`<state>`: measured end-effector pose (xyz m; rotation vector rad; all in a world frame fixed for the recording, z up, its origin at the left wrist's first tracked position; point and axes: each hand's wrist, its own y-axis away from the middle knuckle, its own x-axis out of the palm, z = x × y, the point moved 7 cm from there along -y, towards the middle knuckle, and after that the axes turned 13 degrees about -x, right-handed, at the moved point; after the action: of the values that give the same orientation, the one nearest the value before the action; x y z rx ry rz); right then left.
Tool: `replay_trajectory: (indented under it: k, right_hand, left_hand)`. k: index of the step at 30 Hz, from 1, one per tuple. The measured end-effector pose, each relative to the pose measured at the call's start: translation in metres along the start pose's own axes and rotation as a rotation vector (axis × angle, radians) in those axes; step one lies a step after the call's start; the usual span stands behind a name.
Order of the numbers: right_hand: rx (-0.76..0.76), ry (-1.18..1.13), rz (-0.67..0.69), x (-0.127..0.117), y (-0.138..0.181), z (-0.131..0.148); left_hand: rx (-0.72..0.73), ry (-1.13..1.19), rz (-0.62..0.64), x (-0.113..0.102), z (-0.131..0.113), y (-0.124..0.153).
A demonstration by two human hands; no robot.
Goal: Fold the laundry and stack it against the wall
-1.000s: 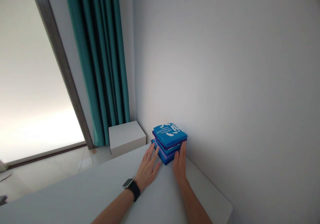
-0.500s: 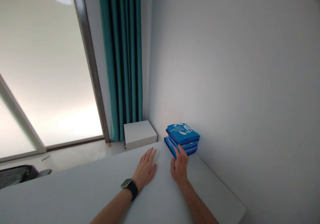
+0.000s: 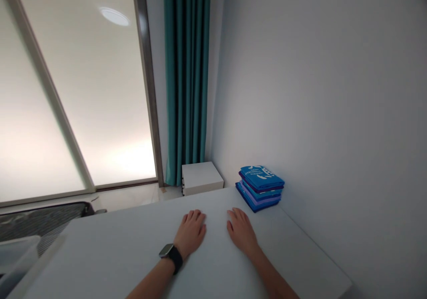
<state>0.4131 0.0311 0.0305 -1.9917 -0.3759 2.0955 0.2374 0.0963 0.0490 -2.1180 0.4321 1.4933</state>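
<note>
A stack of folded blue and purple cloths point(image 3: 260, 188) sits at the far right corner of the white table point(image 3: 133, 254), against the wall. The top cloth is bright blue with white print. My left hand point(image 3: 191, 232), with a dark watch on its wrist, lies flat on the table, palm down, holding nothing. My right hand point(image 3: 241, 231) rests flat beside it, also holding nothing. Both hands are apart from the stack, which lies a short way beyond and to the right of my right hand.
A small white cabinet point(image 3: 201, 177) stands on the floor past the table's far edge, below a teal curtain point(image 3: 187, 81). A large frosted window point(image 3: 80, 94) fills the left. A dark suitcase point(image 3: 40, 221) and a pale bin point(image 3: 15, 256) are at the lower left.
Both hands have drawn back from the stack toward me and now lie flat on the table. The view has swung left, so the stack sits further right.
</note>
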Motion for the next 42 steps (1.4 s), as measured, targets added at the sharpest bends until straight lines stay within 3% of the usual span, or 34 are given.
replay_trajectory:
  k: [7,24,33,42]
  right_hand:
    - [-0.014,-0.040,0.282,0.019,-0.003,0.034]
    - [-0.244,-0.085,0.396,0.030,-0.021,0.174]
    - [-0.313,-0.103,0.413,0.029,-0.022,0.204]
    - [-0.426,-0.162,0.373,0.042,-0.050,0.229]
  left_hand:
    - [-0.062,-0.048,0.000,-0.011,0.030,0.027]
    - [-0.323,-0.109,-0.082,-0.067,0.146,0.112]
    - [-0.327,-0.120,-0.085,-0.072,0.150,0.116]
    - [-0.318,-0.152,-0.019,-0.078,0.159,0.120]
